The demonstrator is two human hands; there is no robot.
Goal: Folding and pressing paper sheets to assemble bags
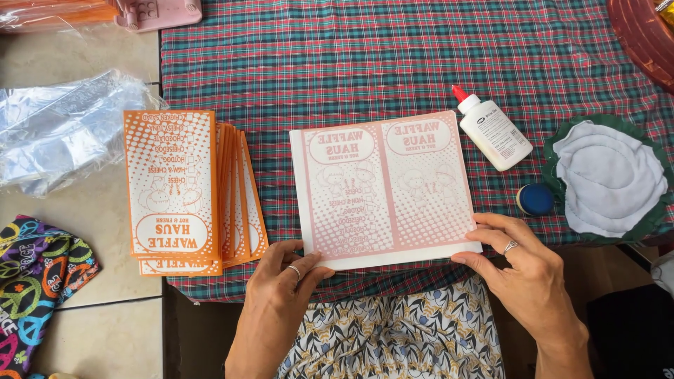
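While both hands pinch the stack of flat printed paper sheets — left hand, right hand — a glue bottle lies nearby.

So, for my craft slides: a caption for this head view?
Both hands, left hand and right hand, hold a stack of pink printed sheets on plaid cloth.

Pale pink print on the white paper sheet; orange and white on the stacked bags. Green-and-red plaid tablecloth, white glue bottle with red cap, blue lid.
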